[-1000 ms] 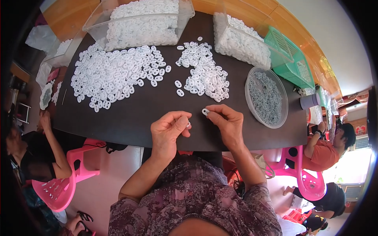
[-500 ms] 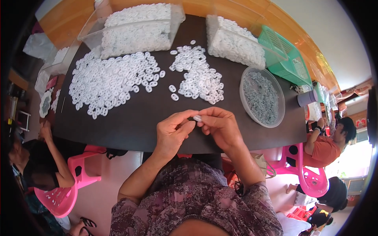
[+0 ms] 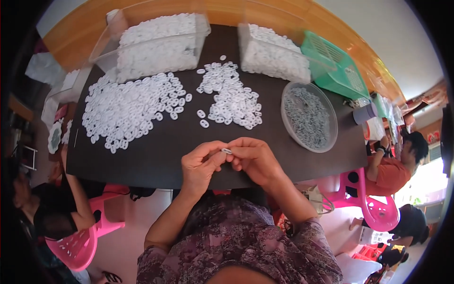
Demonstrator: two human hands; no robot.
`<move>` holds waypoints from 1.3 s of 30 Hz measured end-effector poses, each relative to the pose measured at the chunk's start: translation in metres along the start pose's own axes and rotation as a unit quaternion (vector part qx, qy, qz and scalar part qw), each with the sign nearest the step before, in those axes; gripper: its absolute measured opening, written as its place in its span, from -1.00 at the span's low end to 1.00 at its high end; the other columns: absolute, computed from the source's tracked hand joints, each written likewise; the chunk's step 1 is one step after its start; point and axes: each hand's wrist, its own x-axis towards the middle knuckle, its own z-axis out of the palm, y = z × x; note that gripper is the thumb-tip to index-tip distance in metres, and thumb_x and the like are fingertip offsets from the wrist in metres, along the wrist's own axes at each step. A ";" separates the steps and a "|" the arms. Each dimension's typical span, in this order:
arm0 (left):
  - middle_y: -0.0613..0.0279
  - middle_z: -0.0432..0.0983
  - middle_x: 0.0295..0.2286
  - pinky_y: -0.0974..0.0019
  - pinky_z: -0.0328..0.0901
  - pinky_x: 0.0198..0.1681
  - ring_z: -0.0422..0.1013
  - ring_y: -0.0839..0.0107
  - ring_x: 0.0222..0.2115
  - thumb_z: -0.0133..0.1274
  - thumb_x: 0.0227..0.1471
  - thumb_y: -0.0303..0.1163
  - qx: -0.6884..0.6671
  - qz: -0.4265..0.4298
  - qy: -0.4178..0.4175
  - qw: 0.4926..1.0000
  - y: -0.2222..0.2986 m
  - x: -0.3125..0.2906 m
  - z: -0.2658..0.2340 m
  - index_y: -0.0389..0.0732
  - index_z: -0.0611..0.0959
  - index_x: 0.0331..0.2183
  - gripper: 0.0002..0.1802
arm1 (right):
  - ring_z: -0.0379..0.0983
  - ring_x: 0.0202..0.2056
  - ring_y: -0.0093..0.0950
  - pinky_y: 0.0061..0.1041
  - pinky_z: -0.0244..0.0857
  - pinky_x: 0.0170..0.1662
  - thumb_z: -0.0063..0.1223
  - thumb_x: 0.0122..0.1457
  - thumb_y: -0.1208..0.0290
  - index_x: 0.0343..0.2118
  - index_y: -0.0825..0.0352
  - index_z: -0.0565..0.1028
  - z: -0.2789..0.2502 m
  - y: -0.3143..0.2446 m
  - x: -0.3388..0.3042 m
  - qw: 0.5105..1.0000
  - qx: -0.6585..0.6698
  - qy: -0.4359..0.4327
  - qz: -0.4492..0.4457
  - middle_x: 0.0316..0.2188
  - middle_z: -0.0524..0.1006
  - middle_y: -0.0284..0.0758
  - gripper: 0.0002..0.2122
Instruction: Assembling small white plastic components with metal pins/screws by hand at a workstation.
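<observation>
Over the table's near edge, both my hands meet fingertip to fingertip. My left hand [image 3: 201, 164] pinches a small white oval plastic piece [image 3: 226, 151] between thumb and fingers. From the other side, the fingers of my right hand [image 3: 255, 161] close on the same piece; whether they also hold something smaller cannot be seen. Beyond them lies a loose pile of white oval two-holed pieces [image 3: 234, 105]. A wider pile of the same pieces [image 3: 125, 111] spreads to the left. On the right stands a round clear tub [image 3: 334, 124] of small grey metal parts, too fine to name.
Two clear plastic boxes [image 3: 105, 53] [image 3: 274, 71] of white pieces stand at the back of the dark table [image 3: 156, 163]. Beside them are a green basket [image 3: 338, 71] and a greyish-purple cup [image 3: 365, 114]. People sit left [image 3: 56, 208] and right [image 3: 388, 173], near pink chairs [image 3: 106, 208].
My hands have shifted slightly left and lower in the picture, and the white piece is turned in my fingers. The whole view has tilted a little; the piles look unchanged.
</observation>
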 end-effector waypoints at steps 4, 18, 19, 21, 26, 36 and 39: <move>0.27 0.52 -0.50 0.60 0.25 -0.51 0.36 0.64 -0.52 0.08 0.04 -0.54 0.008 -0.005 0.027 1.000 -0.003 -0.001 -0.006 -0.36 0.60 -0.24 -0.80 | 0.42 -0.50 -0.58 -0.65 0.25 -0.44 0.02 0.10 0.56 -0.31 0.47 0.49 0.005 -0.001 0.004 1.000 0.007 0.004 0.005 -0.48 0.53 -0.27 -0.87; 0.14 0.47 -0.56 0.50 0.12 -0.70 0.31 0.50 -0.70 -0.01 -0.11 -0.63 -0.236 -0.145 0.095 0.956 0.024 -0.006 -0.047 -0.40 0.55 -0.33 -0.80 | 0.41 -0.48 -0.65 -0.71 0.20 -0.44 0.06 0.04 0.58 -0.34 0.43 0.53 0.063 -0.013 0.018 0.959 -0.269 -0.008 -0.086 -0.49 0.55 -0.33 -0.88; 0.15 0.47 -0.55 0.51 0.10 -0.70 0.29 0.52 -0.70 -0.02 -0.10 -0.63 -0.245 -0.140 0.085 0.956 0.024 -0.010 -0.052 -0.39 0.55 -0.33 -0.80 | 0.41 -0.48 -0.65 -0.71 0.20 -0.45 0.06 0.04 0.59 -0.35 0.44 0.54 0.067 -0.012 0.021 0.952 -0.288 -0.032 -0.099 -0.49 0.55 -0.33 -0.89; 0.24 0.42 -0.59 0.53 0.02 -0.71 0.22 0.60 -0.72 0.00 0.02 -0.53 -0.235 -0.120 0.109 0.958 0.026 -0.018 -0.056 -0.37 0.56 -0.33 -0.86 | 0.41 -0.48 -0.67 -0.73 0.20 -0.43 0.05 0.05 0.61 -0.35 0.44 0.54 0.079 -0.010 0.028 0.944 -0.306 -0.068 -0.101 -0.49 0.55 -0.36 -0.90; 0.40 0.29 -0.66 0.59 -0.10 -0.71 0.11 0.70 -0.73 0.05 0.12 -0.31 -0.196 -0.109 0.108 0.968 0.038 -0.032 -0.068 -0.31 0.57 -0.37 -0.77 | 0.41 -0.47 -0.69 -0.73 0.21 -0.41 0.05 0.02 0.64 -0.37 0.42 0.54 0.103 -0.006 0.041 0.906 -0.387 -0.127 -0.115 -0.51 0.54 -0.39 -0.90; 0.31 0.42 -0.63 0.61 -0.12 -0.74 0.07 0.76 -0.77 0.13 0.03 -0.35 -0.182 -0.065 0.196 0.961 0.065 -0.077 -0.130 -0.26 0.57 -0.41 -0.84 | 0.35 -0.53 -0.64 -0.62 0.24 -0.45 0.09 0.02 0.48 -0.44 0.45 0.54 0.208 0.022 0.138 0.779 -0.534 -0.279 -0.175 -0.57 0.52 -0.37 -0.88; 0.27 0.43 -0.62 0.60 -0.12 -0.73 0.07 0.74 -0.77 0.12 0.05 -0.36 -0.204 -0.056 0.206 0.955 0.069 -0.094 -0.135 -0.29 0.55 -0.38 -0.82 | 0.43 -0.50 -0.43 -0.48 0.29 -0.41 0.06 -0.02 0.54 -0.43 0.44 0.54 0.262 0.064 0.192 0.668 -0.555 -0.308 -0.389 -0.55 0.53 -0.20 -0.89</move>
